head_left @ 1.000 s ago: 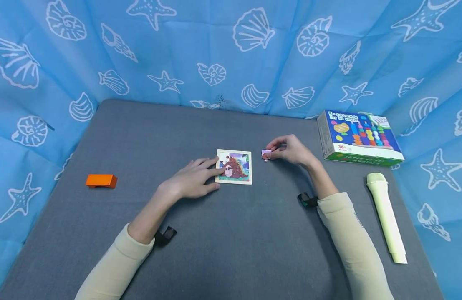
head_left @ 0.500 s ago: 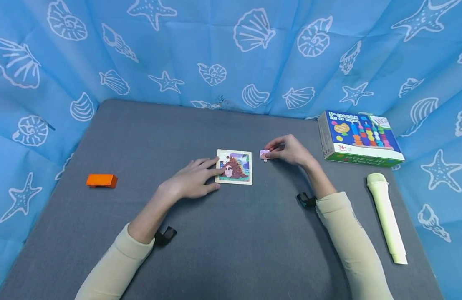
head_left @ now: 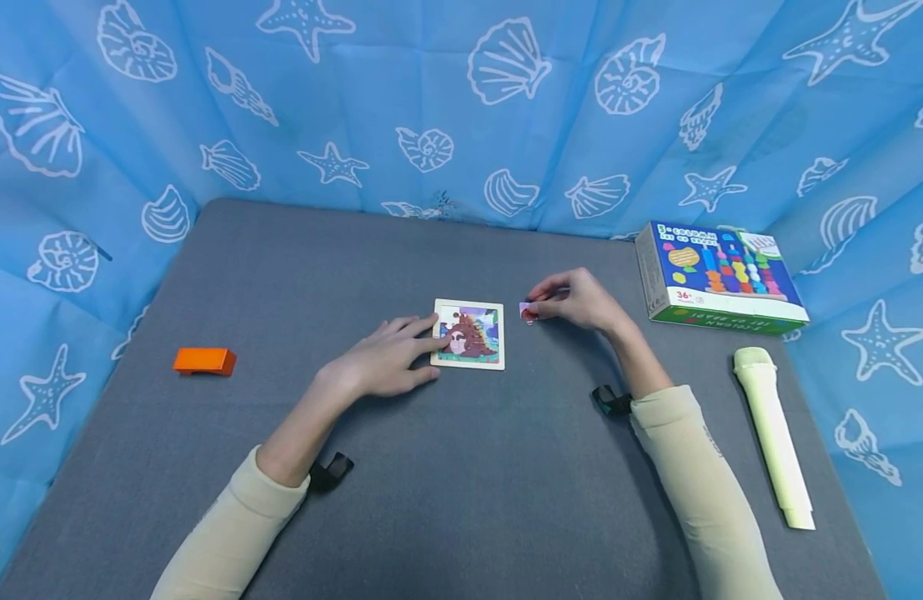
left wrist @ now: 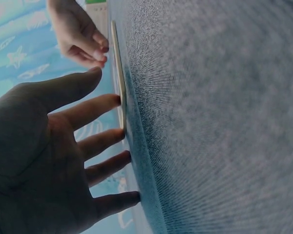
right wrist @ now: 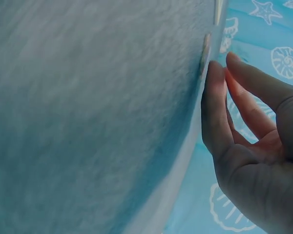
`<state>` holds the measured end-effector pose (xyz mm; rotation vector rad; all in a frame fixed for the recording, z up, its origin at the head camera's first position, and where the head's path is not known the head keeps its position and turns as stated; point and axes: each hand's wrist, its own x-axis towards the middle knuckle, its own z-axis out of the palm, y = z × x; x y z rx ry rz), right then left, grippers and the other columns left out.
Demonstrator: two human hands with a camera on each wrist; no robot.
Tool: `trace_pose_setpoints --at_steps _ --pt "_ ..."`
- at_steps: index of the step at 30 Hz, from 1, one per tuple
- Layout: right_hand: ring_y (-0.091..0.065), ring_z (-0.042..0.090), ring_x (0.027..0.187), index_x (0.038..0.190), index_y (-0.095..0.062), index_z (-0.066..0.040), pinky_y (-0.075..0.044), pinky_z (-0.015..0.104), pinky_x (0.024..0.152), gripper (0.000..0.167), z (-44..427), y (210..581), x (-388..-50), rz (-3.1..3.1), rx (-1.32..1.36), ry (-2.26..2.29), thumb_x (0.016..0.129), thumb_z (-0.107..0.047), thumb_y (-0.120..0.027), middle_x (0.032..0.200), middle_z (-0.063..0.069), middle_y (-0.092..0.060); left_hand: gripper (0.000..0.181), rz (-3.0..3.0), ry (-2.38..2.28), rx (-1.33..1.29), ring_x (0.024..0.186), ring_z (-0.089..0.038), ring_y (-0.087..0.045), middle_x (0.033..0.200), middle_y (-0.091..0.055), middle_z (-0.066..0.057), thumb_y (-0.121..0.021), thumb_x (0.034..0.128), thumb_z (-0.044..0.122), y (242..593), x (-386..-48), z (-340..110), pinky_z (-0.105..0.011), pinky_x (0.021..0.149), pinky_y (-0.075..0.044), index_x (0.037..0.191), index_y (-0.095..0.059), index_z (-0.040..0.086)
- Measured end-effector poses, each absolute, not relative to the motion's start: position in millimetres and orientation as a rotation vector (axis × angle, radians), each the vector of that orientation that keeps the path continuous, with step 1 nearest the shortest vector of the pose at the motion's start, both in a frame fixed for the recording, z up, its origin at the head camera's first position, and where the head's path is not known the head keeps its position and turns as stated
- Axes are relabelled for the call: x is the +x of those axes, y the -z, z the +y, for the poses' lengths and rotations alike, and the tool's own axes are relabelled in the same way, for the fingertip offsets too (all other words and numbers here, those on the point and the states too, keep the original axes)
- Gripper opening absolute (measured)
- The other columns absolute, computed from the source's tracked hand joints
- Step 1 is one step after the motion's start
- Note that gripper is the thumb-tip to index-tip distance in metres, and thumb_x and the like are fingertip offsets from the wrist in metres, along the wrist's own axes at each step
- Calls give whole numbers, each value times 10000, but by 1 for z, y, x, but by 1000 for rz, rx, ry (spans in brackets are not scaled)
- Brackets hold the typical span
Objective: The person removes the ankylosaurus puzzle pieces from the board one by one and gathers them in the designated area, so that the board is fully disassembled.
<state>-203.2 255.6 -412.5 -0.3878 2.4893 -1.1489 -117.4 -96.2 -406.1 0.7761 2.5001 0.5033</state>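
On my head view, the left hand [head_left: 386, 357] lies with its fingers spread and nearly straight, the fingertips reaching onto the left edge of a small square puzzle [head_left: 501, 333]. The puzzle rests flat near the middle of the bench [head_left: 469, 483], its pale frame around a picture with a reddish-brown figure; I see a pale patch in the picture's upper left. My left wrist view shows the same spread hand, fingertips along the frame's thin edge.

To the right of the puzzle and apart from it, I see the right hand [head_left: 577, 302] with bent fingers at a small purple-and-red puzzle piece [head_left: 527, 312]. I cannot tell whether thumb and fingers pinch that piece or merely touch it.

Farther out, I have an orange block [head_left: 204, 361] at left, a printed toy box [head_left: 727, 275] at right, and a pale microphone-shaped object [head_left: 772, 437] nearer than the box. Blue shell-patterned cloth [head_left: 356, 83] hangs behind.
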Motion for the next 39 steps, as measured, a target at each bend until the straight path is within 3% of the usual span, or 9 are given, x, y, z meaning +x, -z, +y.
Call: trace_pose_setpoints --at_steps 5,12,16,20,24,27,33,39 --pt "-793 109 923 1237 -757 65 -670 295 865 259 246 408 -200 2400 -403 1246 1021 -77 -752 1179 289 -776 628 2495 -490 777 1703 -402 -177 1841 -179 -98 -590 1122 410 406 -118 -96 -697 1358 -131 1698 -393 259" --pt "-805 246 959 1225 -773 32 -682 402 880 238 221 405 -197 2367 -427 1263 1018 -87 -759 1182 255 -777 694 2495 -471 778 1701 -396 -188 1842 -178 -98 -593 1116 437 406 -119 -95 -705 1350 -162 1726 -326 243" --pt "-801 300 998 1227 -771 24 -680 406 898 238 205 405 -197 2326 -461 1271 1014 -80 -760 1197 240 -773 713 2504 -468 766 1698 -387 -207 1840 -192 -91 -591 1114 449 403 -118 -95 -702 1347 -181 1732 -309 229" --pt "-792 275 983 1226 -779 5 -674 339 867 235 189 405 -199 2311 -509 1240 1013 -93 -763 1181 214 -780 729 2495 -454 791 1702 -369 -201 1840 -200 -69 -580 1116 459 402 -117 -92 -700 1349 -175 1739 -281 223" --pt "-733 190 918 1204 -801 -26 -585 254 787 224 175 408 -204 2329 -582 1151 1004 -127 -783 1107 167 -799 732 2458 -467 814 1706 -360 -189 1844 -193 -40 -574 1118 460 402 -116 -89 -712 1348 -152 1740 -271 222" --pt "-686 156 878 1182 -809 -24 -528 241 764 214 166 410 -208 2333 -623 1095 996 -129 -790 1045 145 -801 724 2433 -475 822 1709 -360 -177 1846 -185 -29 -569 1121 451 402 -115 -89 -728 1344 -135 1739 -276 214" --pt "-706 123 774 1130 -816 -6 -595 236 706 170 152 413 -212 2323 -621 1040 998 -106 -779 929 115 -794 705 2431 -476 827 1713 -351 -166 1848 -179 -20 -567 1124 440 404 -114 -90 -730 1345 -125 1733 -296 211" --pt "-627 97 724 1091 -821 -35 -535 229 686 121 148 412 -213 2363 -648 942 987 -80 -777 823 33 -722 695 2440 -470 822 1714 -346 -165 1848 -176 -14 -569 1123 441 403 -114 -90 -715 1352 -127 1728 -306 220"
